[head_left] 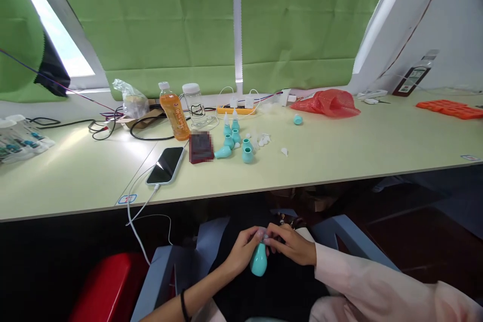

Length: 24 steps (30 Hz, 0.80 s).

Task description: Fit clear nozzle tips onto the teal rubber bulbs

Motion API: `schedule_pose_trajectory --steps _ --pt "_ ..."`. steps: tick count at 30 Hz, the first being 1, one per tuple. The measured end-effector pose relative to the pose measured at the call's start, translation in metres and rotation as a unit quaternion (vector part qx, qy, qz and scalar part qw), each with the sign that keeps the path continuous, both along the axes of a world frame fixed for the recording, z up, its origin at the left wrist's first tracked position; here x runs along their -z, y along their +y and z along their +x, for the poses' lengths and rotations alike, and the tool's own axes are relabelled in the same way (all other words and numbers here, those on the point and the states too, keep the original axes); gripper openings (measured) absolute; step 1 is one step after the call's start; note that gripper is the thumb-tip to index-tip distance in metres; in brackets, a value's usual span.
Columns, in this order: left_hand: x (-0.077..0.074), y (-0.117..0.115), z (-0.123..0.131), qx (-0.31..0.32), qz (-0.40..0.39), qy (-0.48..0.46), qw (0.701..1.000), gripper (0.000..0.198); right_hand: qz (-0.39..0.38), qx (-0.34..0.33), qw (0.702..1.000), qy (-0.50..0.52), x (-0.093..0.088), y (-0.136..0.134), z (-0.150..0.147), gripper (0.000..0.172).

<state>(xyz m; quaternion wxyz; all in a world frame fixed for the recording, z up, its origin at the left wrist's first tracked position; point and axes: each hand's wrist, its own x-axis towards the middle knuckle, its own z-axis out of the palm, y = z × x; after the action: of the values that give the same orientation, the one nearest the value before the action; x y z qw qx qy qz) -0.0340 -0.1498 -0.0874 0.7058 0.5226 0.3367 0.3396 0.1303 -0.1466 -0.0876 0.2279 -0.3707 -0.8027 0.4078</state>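
Both my hands are down in my lap, below the table's front edge. My left hand (241, 251) is wrapped round a teal rubber bulb (258, 260), which hangs neck up. My right hand (290, 244) pinches a small pale tip at the bulb's top with closed fingers. Several more teal bulbs (237, 142) and loose clear tips (261, 138) lie on the pale green table (339, 151) ahead of me.
On the table are a phone (166, 165) on a white cable, an orange drink bottle (174, 110), a clear jar (193, 105), black cables, a red plastic bag (327, 102) and an orange tray (451, 108). A red stool (109, 287) stands at lower left.
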Motion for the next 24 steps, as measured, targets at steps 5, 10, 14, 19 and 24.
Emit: schedule_pose_trajectory --steps 5,10,14,19,24 --pt "-0.007 0.000 -0.002 0.011 -0.034 -0.004 0.999 0.032 0.045 -0.005 0.999 -0.020 -0.001 0.003 0.004 0.022" --pt "-0.003 -0.008 0.000 -0.012 -0.074 -0.005 0.997 0.033 0.026 -0.016 0.999 -0.019 0.004 0.001 0.002 0.023" --pt "-0.023 -0.006 0.000 -0.027 -0.035 -0.002 0.999 0.032 0.080 -0.006 0.997 0.015 -0.012 0.003 0.001 0.021" --pt "-0.086 0.047 0.005 -0.023 0.164 0.018 0.986 0.027 0.266 0.069 0.958 0.087 -0.066 0.049 0.001 0.014" --pt "-0.102 0.120 0.029 -0.133 0.300 -0.006 0.944 0.026 0.294 0.113 0.945 0.082 -0.090 0.121 0.006 0.017"
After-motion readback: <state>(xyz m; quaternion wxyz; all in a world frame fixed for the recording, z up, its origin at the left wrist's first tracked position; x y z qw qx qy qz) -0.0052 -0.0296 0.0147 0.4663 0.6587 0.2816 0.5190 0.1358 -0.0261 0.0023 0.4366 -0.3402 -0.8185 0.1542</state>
